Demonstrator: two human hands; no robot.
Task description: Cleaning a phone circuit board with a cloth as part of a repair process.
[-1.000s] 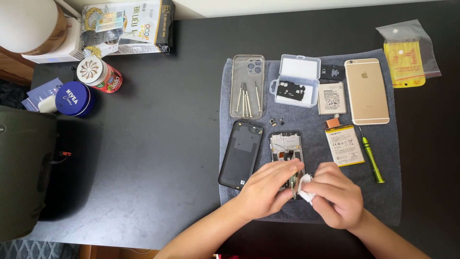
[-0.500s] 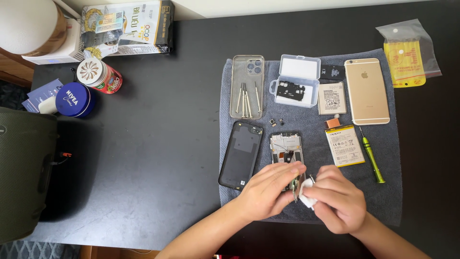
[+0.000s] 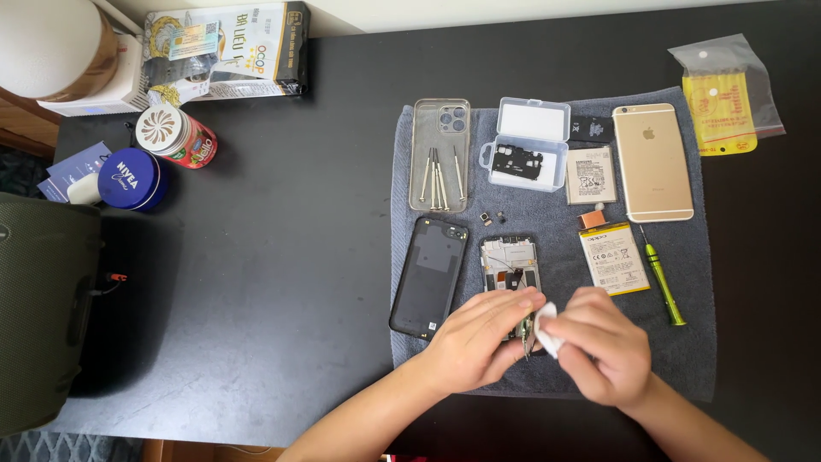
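Note:
An opened phone frame [image 3: 508, 262] lies on a grey cloth mat [image 3: 547, 376], its lower half hidden under my hands. My left hand [image 3: 475, 340] rests on the frame's lower part and steadies it, fingers curled along its edge. My right hand [image 3: 600, 344] pinches a small white wipe [image 3: 546, 328] against the frame's lower right side. A black back cover [image 3: 429, 275] lies just left of the frame. Two tiny loose parts [image 3: 493, 218] sit above it.
On the mat are a clear case holding several screwdrivers [image 3: 439, 175], a small clear box [image 3: 525, 144], two batteries [image 3: 612, 257], a gold phone [image 3: 652, 162] and a green screwdriver [image 3: 664, 279]. A yellow bag [image 3: 725, 104] lies far right. Blue tin [image 3: 128, 179], can and boxes stand at left.
My right hand has shifted the white wipe slightly along the frame's lower edge. The left hand has barely moved.

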